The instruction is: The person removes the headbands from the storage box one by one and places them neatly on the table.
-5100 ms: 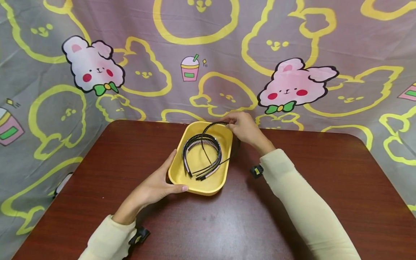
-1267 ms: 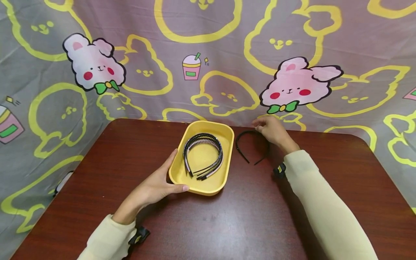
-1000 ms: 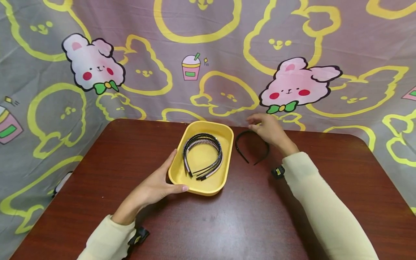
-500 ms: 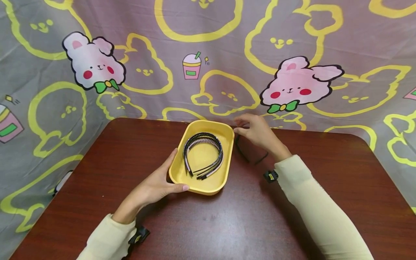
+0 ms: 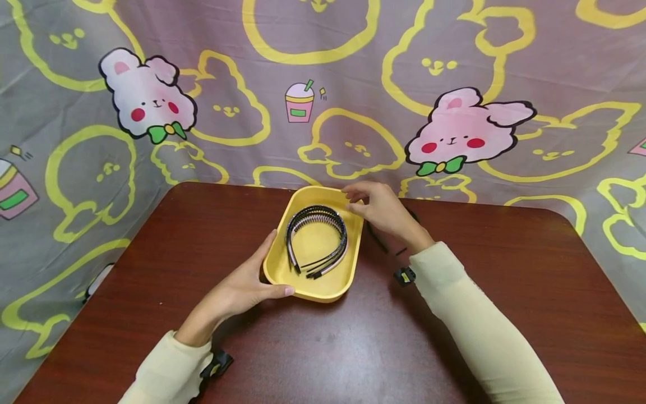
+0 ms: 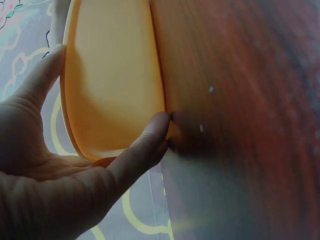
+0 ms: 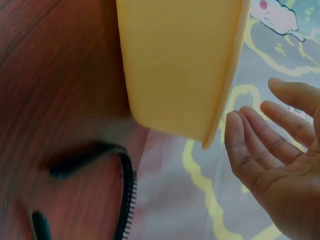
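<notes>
A yellow plastic box (image 5: 313, 289) stands on the table with several headbands (image 5: 318, 212) nested inside, black and pink ones with small teeth. My left hand (image 5: 242, 286) grips the box's near left corner, thumb on the rim and fingers along the side, as the left wrist view also shows. Over the far right rim hovers my right hand (image 5: 381, 210), holding nothing, its fingers loosely bent. In the right wrist view this hand (image 7: 280, 145) is beside the box wall. One black toothed headband (image 7: 125, 190) lies on the table right of the box, partly hidden under my right hand in the head view.
The dark red-brown wooden table (image 5: 323, 359) reaches back to a patterned curtain (image 5: 323, 67) with rabbit and cup prints, close behind the box. Both wrists wear small dark camera straps.
The black headband has come out of the box and been let go on the table to its right. My right hand has since moved left, back over the box's rim. My left hand stays put.
</notes>
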{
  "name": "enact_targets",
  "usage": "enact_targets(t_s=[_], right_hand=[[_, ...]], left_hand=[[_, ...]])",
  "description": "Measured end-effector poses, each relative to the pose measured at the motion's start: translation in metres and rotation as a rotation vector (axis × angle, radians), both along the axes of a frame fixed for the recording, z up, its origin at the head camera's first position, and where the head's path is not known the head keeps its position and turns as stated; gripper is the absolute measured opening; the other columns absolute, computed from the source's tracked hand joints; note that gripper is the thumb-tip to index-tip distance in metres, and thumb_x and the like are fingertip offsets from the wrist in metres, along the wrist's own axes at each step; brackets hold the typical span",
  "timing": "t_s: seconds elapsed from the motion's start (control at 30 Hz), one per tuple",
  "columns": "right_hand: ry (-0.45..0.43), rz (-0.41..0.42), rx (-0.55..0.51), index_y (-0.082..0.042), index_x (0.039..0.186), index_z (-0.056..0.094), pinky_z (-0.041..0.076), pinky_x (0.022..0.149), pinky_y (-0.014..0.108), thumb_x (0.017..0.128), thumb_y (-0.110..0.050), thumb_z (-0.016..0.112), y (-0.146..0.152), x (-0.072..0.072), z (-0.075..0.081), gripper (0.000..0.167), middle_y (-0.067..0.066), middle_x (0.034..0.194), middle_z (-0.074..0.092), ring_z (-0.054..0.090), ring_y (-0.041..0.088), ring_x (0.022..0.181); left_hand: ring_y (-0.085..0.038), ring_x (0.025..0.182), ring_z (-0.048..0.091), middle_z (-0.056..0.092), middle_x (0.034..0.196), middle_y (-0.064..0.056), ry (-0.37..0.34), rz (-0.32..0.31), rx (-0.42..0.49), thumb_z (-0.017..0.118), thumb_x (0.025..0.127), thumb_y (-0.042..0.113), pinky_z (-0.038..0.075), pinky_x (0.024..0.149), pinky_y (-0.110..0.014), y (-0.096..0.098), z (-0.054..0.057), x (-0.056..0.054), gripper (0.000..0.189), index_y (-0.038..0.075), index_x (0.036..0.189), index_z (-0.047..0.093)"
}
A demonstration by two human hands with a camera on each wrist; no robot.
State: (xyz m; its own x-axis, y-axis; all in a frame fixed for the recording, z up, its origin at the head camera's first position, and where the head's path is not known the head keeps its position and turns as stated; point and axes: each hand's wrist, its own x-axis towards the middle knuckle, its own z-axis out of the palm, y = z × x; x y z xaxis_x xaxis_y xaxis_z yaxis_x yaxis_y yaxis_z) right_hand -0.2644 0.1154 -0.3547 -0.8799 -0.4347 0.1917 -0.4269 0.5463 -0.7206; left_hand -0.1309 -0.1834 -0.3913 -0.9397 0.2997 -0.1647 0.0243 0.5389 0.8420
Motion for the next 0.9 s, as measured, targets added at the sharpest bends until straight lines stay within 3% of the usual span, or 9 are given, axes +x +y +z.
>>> enact_targets(t_s=[0.23,0.47,0.9], right_hand=[[-0.007,0.009,0.019,0.002,0.13,0.071,0.059,0.093,0.047,0.096,-0.005,0.074,-0.016,0.0,-0.002,0.035,0.022,0.12,0.074,0.071,0.033,0.109],[0.021,0.029,0.021,0.006,0.127,0.071,0.058,0.096,0.049,0.094,-0.002,0.074,-0.027,-0.005,-0.008,0.035,0.023,0.117,0.075,0.072,0.035,0.107],[0.047,0.04,0.125,0.005,0.123,0.073,0.059,0.094,0.044,0.091,0.0,0.074,-0.039,-0.013,-0.017,0.033,0.021,0.115,0.075,0.071,0.034,0.103]], left_hand=[[-0.035,0.161,0.016,0.01,0.177,-0.01,-0.003,0.001,0.012,0.09,0.084,0.032,0.013,0.13,-0.059,0.001,-0.001,0.0,0.124,0.016,0.17,0.002],[-0.034,0.161,0.017,0.01,0.177,-0.01,-0.009,0.007,0.005,0.09,0.083,0.032,0.013,0.13,-0.059,0.0,-0.002,-0.001,0.125,0.016,0.17,0.002],[-0.035,0.161,0.017,0.01,0.177,-0.011,0.002,-0.003,0.009,0.089,0.084,0.031,0.014,0.13,-0.058,0.0,-0.003,-0.001,0.124,0.015,0.17,0.001]])
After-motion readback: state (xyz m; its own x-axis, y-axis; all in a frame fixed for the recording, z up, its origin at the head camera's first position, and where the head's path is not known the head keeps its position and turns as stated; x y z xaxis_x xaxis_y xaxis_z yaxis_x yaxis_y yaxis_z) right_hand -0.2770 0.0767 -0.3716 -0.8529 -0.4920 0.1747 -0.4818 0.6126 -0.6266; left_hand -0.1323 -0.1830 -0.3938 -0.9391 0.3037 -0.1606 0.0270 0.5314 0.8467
